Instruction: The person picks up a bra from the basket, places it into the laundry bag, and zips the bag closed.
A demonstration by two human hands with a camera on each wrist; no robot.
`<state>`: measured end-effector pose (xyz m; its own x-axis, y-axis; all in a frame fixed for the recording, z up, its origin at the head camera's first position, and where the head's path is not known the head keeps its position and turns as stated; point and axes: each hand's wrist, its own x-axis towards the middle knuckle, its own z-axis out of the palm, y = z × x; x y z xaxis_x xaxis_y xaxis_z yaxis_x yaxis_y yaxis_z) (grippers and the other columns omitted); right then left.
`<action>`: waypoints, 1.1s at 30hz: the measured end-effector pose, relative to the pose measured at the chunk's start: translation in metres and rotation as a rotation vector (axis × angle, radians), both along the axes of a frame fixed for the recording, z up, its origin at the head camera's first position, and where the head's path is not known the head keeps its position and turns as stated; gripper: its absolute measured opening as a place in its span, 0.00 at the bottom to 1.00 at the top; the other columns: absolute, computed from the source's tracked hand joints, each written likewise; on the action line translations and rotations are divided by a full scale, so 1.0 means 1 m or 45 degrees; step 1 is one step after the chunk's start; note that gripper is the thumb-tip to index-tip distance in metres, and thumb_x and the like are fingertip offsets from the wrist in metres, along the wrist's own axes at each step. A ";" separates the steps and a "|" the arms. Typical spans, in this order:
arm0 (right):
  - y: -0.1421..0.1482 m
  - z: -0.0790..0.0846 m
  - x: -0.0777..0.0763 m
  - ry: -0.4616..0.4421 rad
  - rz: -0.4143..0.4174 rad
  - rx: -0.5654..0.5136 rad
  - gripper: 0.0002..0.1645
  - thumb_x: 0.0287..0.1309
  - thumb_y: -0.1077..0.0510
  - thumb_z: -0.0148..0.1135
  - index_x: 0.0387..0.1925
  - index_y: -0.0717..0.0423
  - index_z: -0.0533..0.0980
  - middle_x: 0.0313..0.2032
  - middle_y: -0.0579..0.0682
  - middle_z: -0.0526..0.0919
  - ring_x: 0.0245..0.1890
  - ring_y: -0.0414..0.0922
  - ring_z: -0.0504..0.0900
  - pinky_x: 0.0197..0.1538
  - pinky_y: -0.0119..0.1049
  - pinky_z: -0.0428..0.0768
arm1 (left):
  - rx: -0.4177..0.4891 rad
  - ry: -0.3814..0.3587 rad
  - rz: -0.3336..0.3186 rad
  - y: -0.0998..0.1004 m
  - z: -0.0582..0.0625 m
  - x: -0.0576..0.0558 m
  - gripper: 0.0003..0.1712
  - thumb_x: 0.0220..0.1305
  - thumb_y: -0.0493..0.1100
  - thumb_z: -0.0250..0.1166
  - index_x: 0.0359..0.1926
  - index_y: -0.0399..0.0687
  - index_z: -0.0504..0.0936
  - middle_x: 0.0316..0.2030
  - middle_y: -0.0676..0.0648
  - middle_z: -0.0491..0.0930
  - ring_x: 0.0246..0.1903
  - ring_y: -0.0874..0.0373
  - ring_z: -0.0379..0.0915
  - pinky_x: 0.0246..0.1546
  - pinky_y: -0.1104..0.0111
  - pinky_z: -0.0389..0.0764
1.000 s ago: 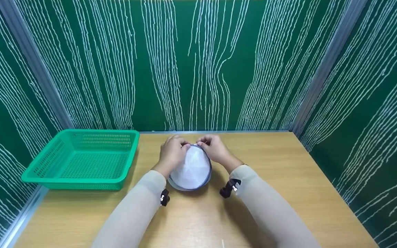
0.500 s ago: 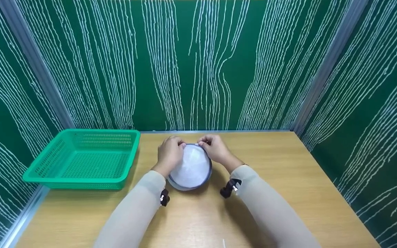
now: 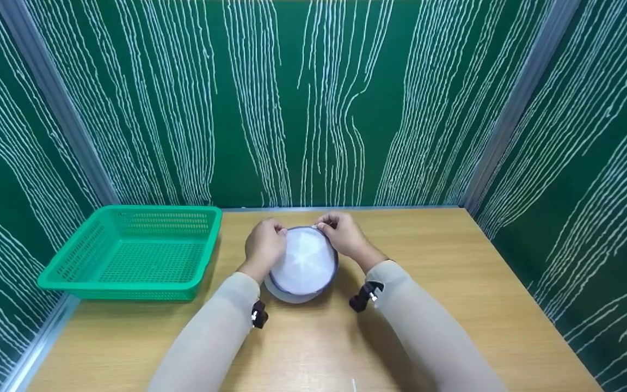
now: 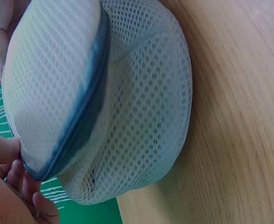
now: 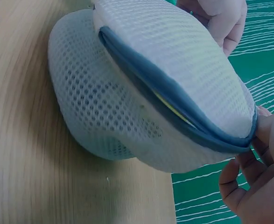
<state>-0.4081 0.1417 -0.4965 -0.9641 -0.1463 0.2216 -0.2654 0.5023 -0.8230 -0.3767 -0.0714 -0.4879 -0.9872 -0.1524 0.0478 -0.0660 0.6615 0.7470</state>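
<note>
A round white mesh laundry bag [image 3: 303, 261] stands on the table, its domed top tilted up toward the head camera. Blue trim with a zipper [image 4: 83, 107] runs around it below that top. My left hand [image 3: 263, 246] pinches the bag's far left edge between thumb and fingers. At the far right edge, my right hand [image 3: 343, 235] pinches the blue trim, seen close in the right wrist view, where a thin yellowish strip [image 5: 174, 109] shows between the blue bands. The bag's lower mesh part [image 5: 97, 93] bulges onto the wood. Whatever is inside stays hidden.
To the left stands a green plastic basket [image 3: 196, 284] with slotted sides. The wooden table [image 3: 455, 305] ends at a green back wall [image 3: 248, 163] with white wavy lines. A thin pale strip [image 3: 354, 385] lies at the near edge. Black wrist cameras [image 3: 365, 296] are strapped to both sleeves.
My left hand has shifted slightly left along the edge, and the right hand slightly right. The bag's top has spread wider and turned to face the head camera more.
</note>
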 end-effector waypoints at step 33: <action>-0.001 -0.005 -0.003 -0.011 -0.023 -0.011 0.06 0.81 0.64 0.67 0.47 0.60 0.89 0.48 0.56 0.93 0.50 0.48 0.88 0.58 0.42 0.89 | -0.002 0.058 -0.072 0.005 -0.002 -0.002 0.17 0.88 0.49 0.63 0.63 0.47 0.90 0.60 0.44 0.84 0.65 0.46 0.81 0.74 0.49 0.82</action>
<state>-0.4106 0.1407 -0.5011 -0.9684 -0.1271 0.2145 -0.2493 0.4996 -0.8296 -0.3788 -0.0660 -0.4902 -0.9910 -0.0961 0.0930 0.0057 0.6642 0.7475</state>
